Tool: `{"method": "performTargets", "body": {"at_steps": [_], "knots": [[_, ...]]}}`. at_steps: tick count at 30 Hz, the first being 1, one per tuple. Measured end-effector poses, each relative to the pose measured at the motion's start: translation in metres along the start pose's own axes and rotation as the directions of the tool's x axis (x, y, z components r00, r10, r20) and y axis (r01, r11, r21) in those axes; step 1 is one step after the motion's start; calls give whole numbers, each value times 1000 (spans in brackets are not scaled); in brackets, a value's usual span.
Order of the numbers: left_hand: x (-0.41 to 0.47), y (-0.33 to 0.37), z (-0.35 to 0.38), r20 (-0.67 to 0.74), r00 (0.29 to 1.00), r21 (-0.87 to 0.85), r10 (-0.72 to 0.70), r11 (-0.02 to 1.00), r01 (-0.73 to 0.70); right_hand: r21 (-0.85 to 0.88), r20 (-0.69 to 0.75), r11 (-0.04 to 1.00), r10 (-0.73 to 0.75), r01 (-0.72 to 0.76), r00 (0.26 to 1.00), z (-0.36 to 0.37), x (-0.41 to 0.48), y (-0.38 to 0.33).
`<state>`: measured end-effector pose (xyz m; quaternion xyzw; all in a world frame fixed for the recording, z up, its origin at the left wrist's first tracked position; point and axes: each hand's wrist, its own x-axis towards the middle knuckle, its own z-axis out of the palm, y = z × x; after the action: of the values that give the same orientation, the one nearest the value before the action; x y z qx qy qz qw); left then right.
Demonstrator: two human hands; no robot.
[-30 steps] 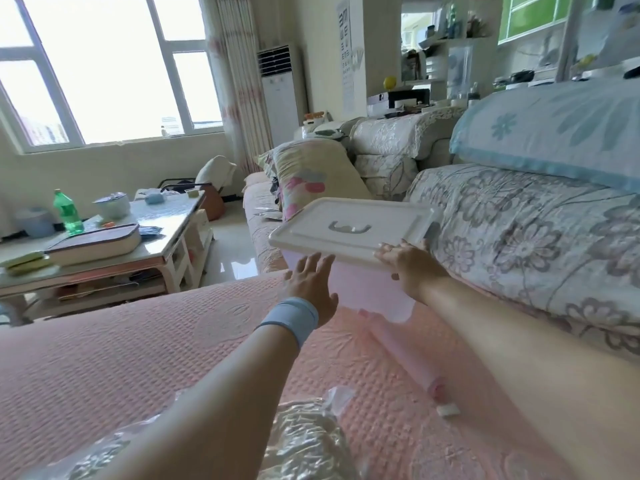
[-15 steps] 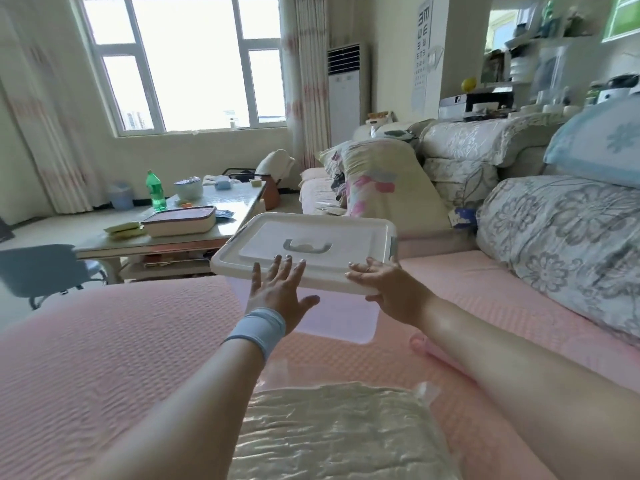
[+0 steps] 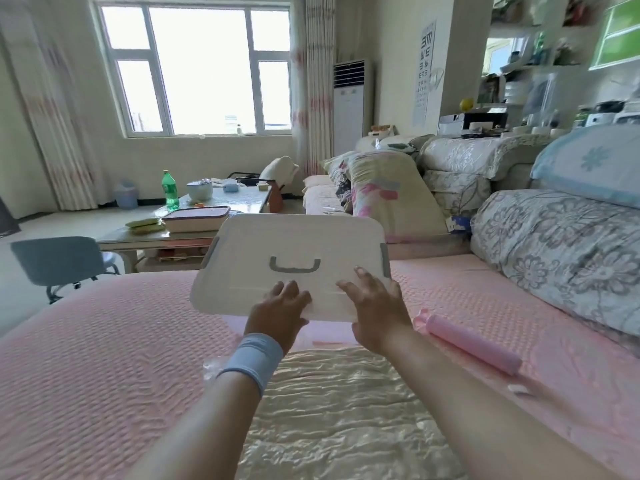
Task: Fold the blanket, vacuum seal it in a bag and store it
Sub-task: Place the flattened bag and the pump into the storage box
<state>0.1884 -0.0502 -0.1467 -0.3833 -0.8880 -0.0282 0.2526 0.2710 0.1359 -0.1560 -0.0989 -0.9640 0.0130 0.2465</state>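
A white storage box with a grey-handled lid (image 3: 294, 244) stands on the pink sofa cover (image 3: 104, 358) straight ahead of me. My left hand (image 3: 280, 306), with a blue wristband, lies on the lid's near edge, fingers spread on top. My right hand (image 3: 377, 306) lies beside it near the lid's right corner, fingers also spread over the top. The vacuum bag with the flattened, wrinkled blanket (image 3: 339, 410) lies under my forearms, just in front of the box.
A pink hand pump (image 3: 471, 344) and a small white cap (image 3: 517, 389) lie to the right of the bag. Floral cushions (image 3: 554, 244) line the right side, a pillow (image 3: 391, 195) sits behind the box. A coffee table (image 3: 145, 237) and a blue chair (image 3: 59, 261) stand at the left.
The box has come from the right, by the cushions, to straight ahead and nearer the bag. My hands moved from its side and rim onto the lid's near edge.
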Motion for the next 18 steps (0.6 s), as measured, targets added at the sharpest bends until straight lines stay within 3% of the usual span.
{"method": "performTargets", "body": {"at_steps": [5,8,11,14,16,18], "knots": [[0,19,-18,5,989,-41,145,989,-145,11,49,997,82,-82,995,-7,-13,0],[15,27,-36,-13,994,-197,109,974,-109,8,25,999,46,-46,999,-3,-21,5],[31,30,-38,-108,993,-211,50,975,-72,18,-3,1000,-1,1,1000,-1,-24,9],[35,21,-17,49,998,-149,-49,987,56,0,17,996,-87,87,996,-6,-26,14],[33,15,0,168,982,-106,-89,989,107,105,63,990,-104,97,993,-16,-23,18],[29,13,13,197,976,-80,-95,990,112,254,64,966,-60,42,996,-26,-17,22]]}}
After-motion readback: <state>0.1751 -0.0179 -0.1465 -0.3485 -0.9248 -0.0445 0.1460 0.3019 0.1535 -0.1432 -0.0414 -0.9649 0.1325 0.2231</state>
